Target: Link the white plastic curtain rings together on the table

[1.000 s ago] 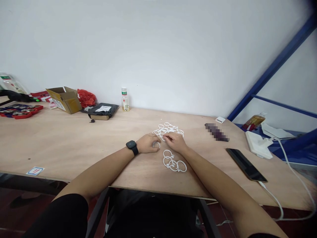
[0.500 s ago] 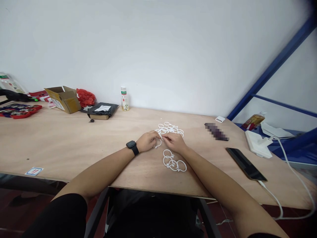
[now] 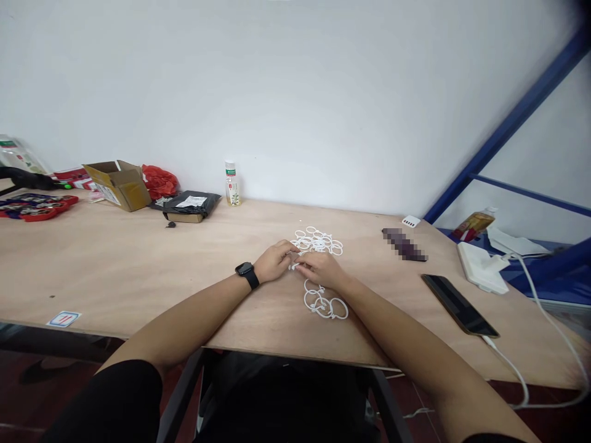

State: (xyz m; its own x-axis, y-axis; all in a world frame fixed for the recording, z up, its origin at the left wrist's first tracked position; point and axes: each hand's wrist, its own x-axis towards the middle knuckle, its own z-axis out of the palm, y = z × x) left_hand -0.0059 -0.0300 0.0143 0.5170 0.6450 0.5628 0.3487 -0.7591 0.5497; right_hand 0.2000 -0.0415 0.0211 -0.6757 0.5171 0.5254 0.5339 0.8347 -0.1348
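My left hand, with a black watch on its wrist, and my right hand meet at the middle of the wooden table. Both pinch one small white plastic ring between their fingertips. Just behind the hands lies a loose pile of white rings. In front of my right hand sits a short chain of linked white rings.
A black phone on a white cable lies to the right, near a white power strip. A small bottle, a black parcel, a cardboard box and a red bag stand along the far left.
My hands have drawn closer together. The ring that lay under my left fingers is now lifted and pinched between both hands.
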